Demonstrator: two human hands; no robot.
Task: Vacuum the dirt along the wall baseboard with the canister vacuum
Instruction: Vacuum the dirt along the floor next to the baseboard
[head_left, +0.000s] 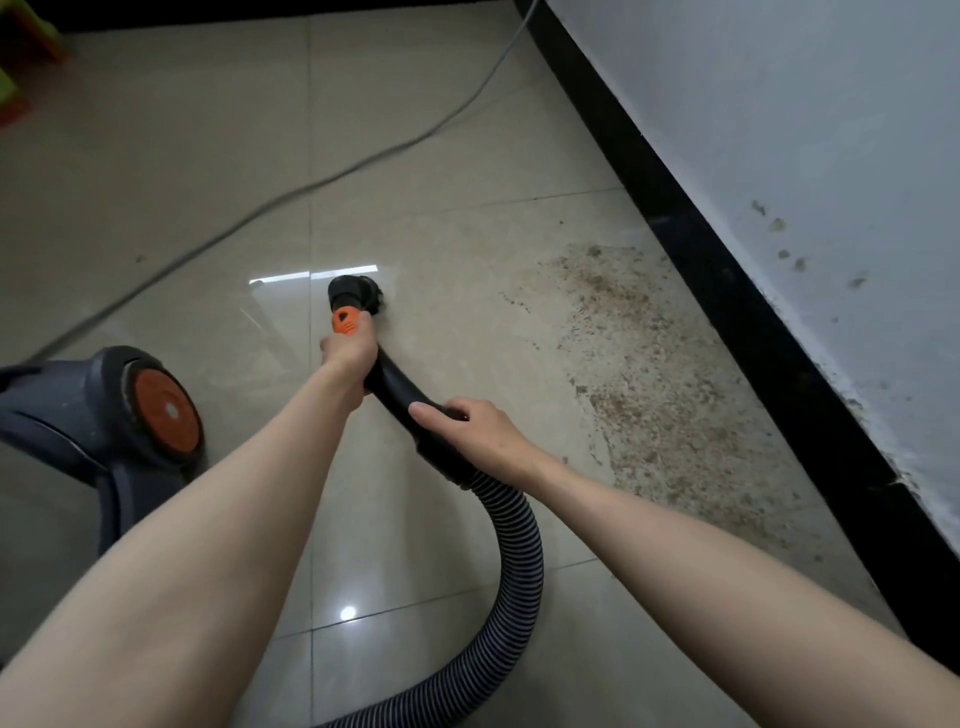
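Floor (415, 156): glossy beige tiles; dirt (649, 374) lies beside black baseboard (727, 291).
Canister vacuum (104, 415): at your left.
Left grip (349, 349): curled around orange nozzle collar (345, 321).
Right grip (480, 428): clasps black hose handle (400, 389).
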